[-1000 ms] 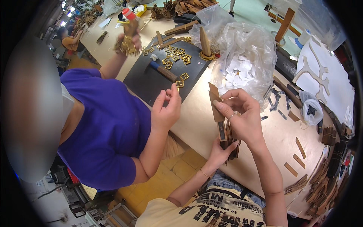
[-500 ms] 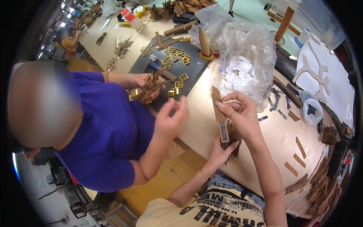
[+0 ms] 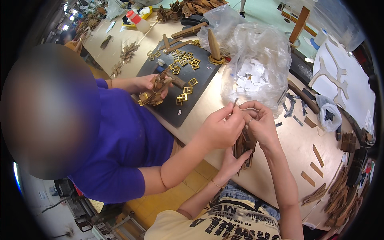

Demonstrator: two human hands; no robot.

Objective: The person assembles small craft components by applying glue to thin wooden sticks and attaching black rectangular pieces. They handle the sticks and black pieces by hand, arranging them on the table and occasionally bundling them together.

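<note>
My left hand (image 3: pixel 231 165) is closed round a stack of brown leather strips (image 3: pixel 249 147), held upright over the near part of the table. Above the stack, the fingers of my right hand (image 3: pixel 260 124) are pinched together, touching a co-worker's hand (image 3: pixel 224 127) that reaches in from the left. The narrow tip of a brown leather strip (image 3: pixel 235 102) sticks up between our fingers; the rest of it is hidden. In the co-worker's other hand (image 3: pixel 145 83) is a bunch of leather straps with gold buckles (image 3: pixel 154 93).
Loose gold buckles (image 3: pixel 183 60) and a hammer (image 3: pixel 176 80) lie on a black mat (image 3: pixel 172 111). Behind my hands sits a clear plastic bag (image 3: pixel 272 52) with white paper pieces. Several leather strips (image 3: pixel 316 170) and bundles (image 3: pixel 340 196) lie at the right. The co-worker in purple (image 3: pixel 120 140) stands close left.
The co-worker's hand has moved right and up to my right hand and the strip there. That strip, broadside before, is now mostly hidden. My left hand keeps its place on the stack.
</note>
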